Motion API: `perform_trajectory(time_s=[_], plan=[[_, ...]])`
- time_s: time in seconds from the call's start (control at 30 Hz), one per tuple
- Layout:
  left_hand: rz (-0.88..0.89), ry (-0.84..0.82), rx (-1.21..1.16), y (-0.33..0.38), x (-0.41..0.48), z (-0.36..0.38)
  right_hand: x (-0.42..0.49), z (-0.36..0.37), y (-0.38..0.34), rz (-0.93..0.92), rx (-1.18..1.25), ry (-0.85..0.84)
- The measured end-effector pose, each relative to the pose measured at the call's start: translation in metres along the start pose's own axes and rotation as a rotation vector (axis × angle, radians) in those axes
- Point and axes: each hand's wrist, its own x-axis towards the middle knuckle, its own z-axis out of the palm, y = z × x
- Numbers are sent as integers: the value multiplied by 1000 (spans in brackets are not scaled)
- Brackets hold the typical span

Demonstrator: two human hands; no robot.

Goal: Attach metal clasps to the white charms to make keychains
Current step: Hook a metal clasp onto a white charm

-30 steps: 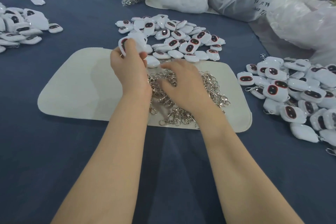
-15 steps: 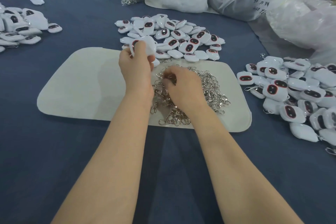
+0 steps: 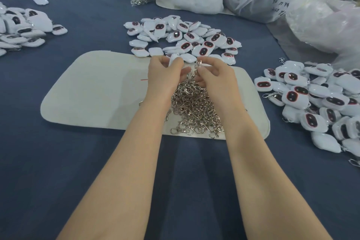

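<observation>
left hand (image 3: 162, 76) pinching rounded charm (image 3: 173, 59), right hand (image 3: 216, 78) pinching shiny clasp (image 3: 198, 63)

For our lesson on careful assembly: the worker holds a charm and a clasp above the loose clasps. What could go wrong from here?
1. The clasp pinched by the right hand hangs over the tangled pile of clasps; others may snag and lift with it.
2. The left hand covers most of the charm, so it might slip and drop among the clasps.
</observation>
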Motion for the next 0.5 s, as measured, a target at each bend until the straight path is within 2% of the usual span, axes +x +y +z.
perform_trajectory(time_s=[0.13, 0.27, 0.33, 0.5], plan=[[78, 8, 230, -5, 1, 1, 0, 0, -2, 27, 118, 11], [148, -112, 329, -7, 0, 1, 0, 0, -4, 25, 236, -20], [182, -178, 344, -6, -2, 3, 0, -1, -4, 13, 233, -19], [245, -145, 409, -7, 0, 5, 1, -1, -3, -41, 137, 67]])
